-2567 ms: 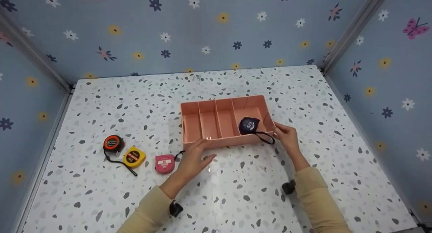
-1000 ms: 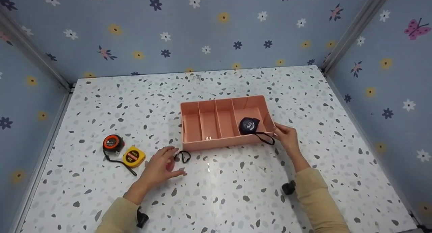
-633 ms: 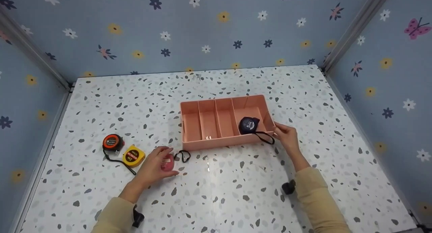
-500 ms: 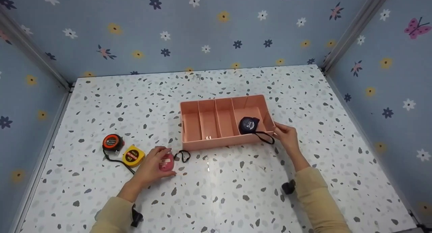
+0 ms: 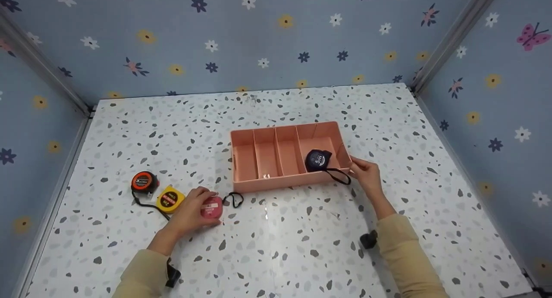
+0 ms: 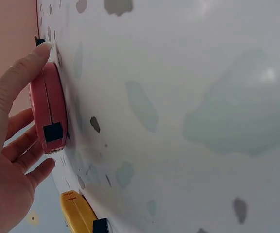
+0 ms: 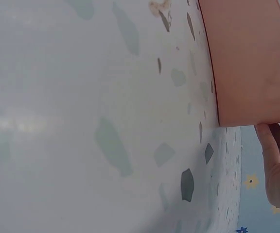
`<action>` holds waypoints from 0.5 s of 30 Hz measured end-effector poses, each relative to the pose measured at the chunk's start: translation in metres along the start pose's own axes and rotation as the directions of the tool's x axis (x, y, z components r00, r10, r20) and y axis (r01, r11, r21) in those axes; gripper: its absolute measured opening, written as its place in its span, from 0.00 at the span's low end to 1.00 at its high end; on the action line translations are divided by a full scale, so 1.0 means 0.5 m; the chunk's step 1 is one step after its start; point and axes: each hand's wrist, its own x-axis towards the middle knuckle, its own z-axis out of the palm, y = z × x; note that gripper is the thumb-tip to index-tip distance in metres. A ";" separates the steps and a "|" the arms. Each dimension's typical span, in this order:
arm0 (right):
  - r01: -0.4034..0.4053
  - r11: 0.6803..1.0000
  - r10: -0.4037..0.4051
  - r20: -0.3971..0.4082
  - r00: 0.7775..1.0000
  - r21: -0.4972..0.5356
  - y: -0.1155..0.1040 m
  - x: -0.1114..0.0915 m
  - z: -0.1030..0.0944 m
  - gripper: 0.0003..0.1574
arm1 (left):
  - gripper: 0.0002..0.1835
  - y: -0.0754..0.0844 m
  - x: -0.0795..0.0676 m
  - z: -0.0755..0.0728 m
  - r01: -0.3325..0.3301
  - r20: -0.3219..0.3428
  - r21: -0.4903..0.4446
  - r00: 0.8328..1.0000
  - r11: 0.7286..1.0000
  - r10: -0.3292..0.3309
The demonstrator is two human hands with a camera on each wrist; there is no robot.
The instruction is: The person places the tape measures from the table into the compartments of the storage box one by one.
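My left hand [image 5: 187, 211] is around a pink tape measure [image 5: 212, 208] lying on the table, thumb at its near edge and fingers at its far edge. In the left wrist view the thumb reaches across the pink case, with the other fingers behind it. A black wrist loop [image 5: 235, 199] trails from it toward the tray. My right hand [image 5: 366, 177] touches the right end of a salmon-coloured divided tray [image 5: 284, 183] with extended fingertips. Inside the tray's wide right compartment sits a dark blue tape measure [image 5: 318, 160], its strap hanging over the front wall.
Left of my left hand lie a yellow tape measure [image 5: 169, 200] and a black-and-orange tape measure [image 5: 144, 183] with a cord. The speckled white table [image 5: 302, 246] is bordered by flowered blue panels [image 5: 241, 35] at the back and sides.
From the tray's front left edge, my left hand has moved left to the pink tape measure, and its thumb and fingers have drawn in around it. The right hand and tray stay put.
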 end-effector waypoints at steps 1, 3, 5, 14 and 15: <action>0.004 1.000 -0.004 -0.002 1.000 -0.003 0.001 0.000 0.000 0.20 | 0.39 -0.001 0.000 0.000 -0.004 0.000 0.000 1.000 1.000 0.004; 0.006 1.000 -0.006 -0.002 1.000 -0.016 0.002 0.001 0.000 0.20 | 0.39 -0.002 0.001 0.000 -0.009 0.000 0.001 1.000 1.000 0.009; -0.002 1.000 0.002 -0.006 1.000 -0.014 0.001 0.000 0.000 0.20 | 0.38 -0.002 0.001 0.000 -0.009 0.004 -0.002 1.000 1.000 0.009; -0.033 0.999 0.033 0.006 0.999 -0.018 -0.010 -0.002 0.001 0.20 | 0.36 0.001 0.004 -0.002 0.009 0.024 0.007 1.000 1.000 -0.009; -0.030 0.999 0.031 0.004 1.000 -0.013 -0.010 -0.002 0.000 0.20 | 0.36 0.001 0.004 -0.002 0.002 0.019 0.011 1.000 1.000 -0.002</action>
